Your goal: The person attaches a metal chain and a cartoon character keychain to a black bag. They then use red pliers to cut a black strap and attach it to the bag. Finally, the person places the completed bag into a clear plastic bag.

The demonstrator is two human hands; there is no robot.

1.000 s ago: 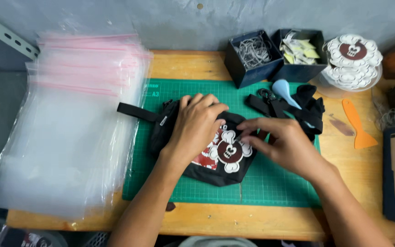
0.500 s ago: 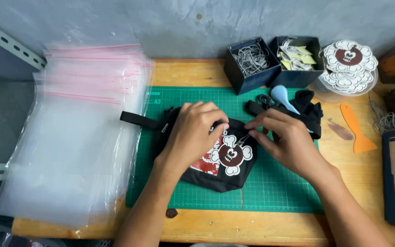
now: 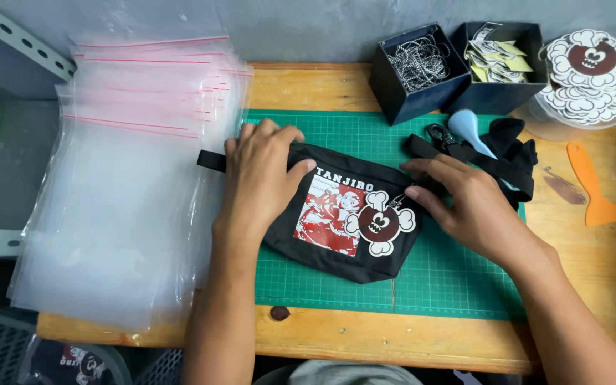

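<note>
Pressing black pouch | both hands flat | mat front edge bare

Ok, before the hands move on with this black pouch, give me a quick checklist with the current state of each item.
1. Black pouch lies flat on the green cutting mat: ok.
2. Left hand presses on the pouch's left end: ok.
3. Right hand rests at the pouch's right end, fingertips by the round tag: ok.
4. Tag fastened to the pouch: cannot tell, the link is too small to see.
5. Black strap free of tangles: not ok, it is bunched by the blue funnel.
6. Stack of clear bags lies beside the left hand: ok.
</note>
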